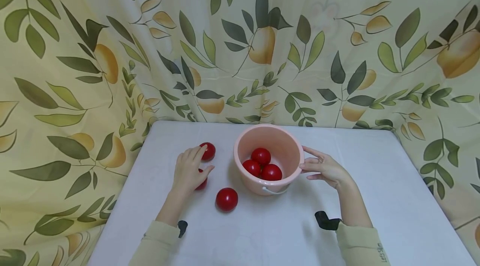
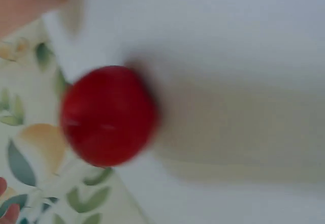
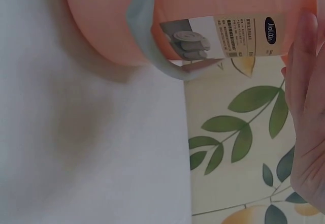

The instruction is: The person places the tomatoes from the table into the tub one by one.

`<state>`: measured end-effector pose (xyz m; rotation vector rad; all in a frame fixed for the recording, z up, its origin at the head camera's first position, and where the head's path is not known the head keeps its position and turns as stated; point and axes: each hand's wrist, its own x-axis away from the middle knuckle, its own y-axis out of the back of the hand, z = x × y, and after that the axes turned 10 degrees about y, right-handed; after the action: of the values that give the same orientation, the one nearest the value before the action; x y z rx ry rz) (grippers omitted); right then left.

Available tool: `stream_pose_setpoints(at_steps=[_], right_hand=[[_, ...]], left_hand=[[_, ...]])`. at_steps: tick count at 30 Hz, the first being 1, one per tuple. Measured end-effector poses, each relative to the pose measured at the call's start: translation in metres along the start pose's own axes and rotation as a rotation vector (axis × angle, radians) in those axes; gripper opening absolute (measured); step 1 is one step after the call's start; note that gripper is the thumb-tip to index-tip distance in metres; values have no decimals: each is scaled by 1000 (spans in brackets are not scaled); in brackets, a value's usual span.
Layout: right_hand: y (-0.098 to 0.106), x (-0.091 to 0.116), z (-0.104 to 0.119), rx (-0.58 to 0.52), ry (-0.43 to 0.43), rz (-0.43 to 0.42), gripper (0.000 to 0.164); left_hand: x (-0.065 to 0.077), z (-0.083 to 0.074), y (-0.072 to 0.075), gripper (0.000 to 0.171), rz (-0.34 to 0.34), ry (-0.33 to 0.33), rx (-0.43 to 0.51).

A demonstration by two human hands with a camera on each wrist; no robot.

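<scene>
My left hand reaches over two glossy red, tomato-like balls on the left of the table. Its fingertips overlap the farther red ball; the thumb stretches over the nearer ball, which the hand partly hides. The left wrist view shows one red ball beside its shadow, and another at the top edge, overlapping the hand. My right hand touches the right rim of a pink bucket with fairly straight fingers. Against its outer wall, the right wrist view shows a digit. Three red balls lie inside the bucket.
Another red ball sits left of the bucket, toward me. A pale handle hangs on the bucket's near side; a label is stuck to its wall. Behind the white table hangs a leaf-and-fruit patterned curtain.
</scene>
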<state>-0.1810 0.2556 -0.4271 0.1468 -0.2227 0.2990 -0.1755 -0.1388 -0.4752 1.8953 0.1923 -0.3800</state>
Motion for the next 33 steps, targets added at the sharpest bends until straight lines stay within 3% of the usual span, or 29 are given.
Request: stream_pose_setpoints(at_steps=[5,14,23,33], right_hand=[[0,0,-1,-5,-1,2,75],[0,0,0,-2,-9,5,75],[-1,0,1,2,-10,-6,74],[-1,1,0,6,-7,-7,75]], left_hand=[[16,23,-13,76,122,48,-118],[34,47,-34,85,247,138,-150],[40,54,-46,87,280,166,-170],[41,56,-53,78,242,185,-157]])
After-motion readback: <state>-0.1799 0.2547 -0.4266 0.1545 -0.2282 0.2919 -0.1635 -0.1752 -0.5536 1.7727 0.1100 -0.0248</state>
